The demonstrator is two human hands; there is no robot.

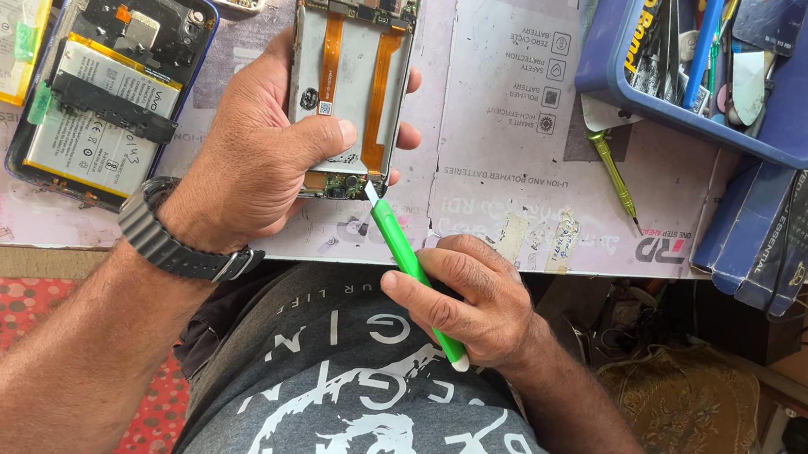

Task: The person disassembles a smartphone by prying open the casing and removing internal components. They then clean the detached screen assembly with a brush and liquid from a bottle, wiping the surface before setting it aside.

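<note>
Gripping the opened grey smartphone frame with exposed orange ribbon cables (351, 76) by its long edges, the left hand (264, 152) is clamped around it above the paper-covered counter (501, 119), thumb laid across its lower face. The frame is judged light, stiff and fragile, best held by its rim. A slim green plastic pry tool (414, 275) is pinched in the right hand (466, 301), its tip set at the frame's bottom edge.

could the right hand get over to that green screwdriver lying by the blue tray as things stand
Probably yes. The right hand already holds a green pry tool, so its grip is taken, but the bench between it and the green screwdriver below the blue tray looks open.
</note>
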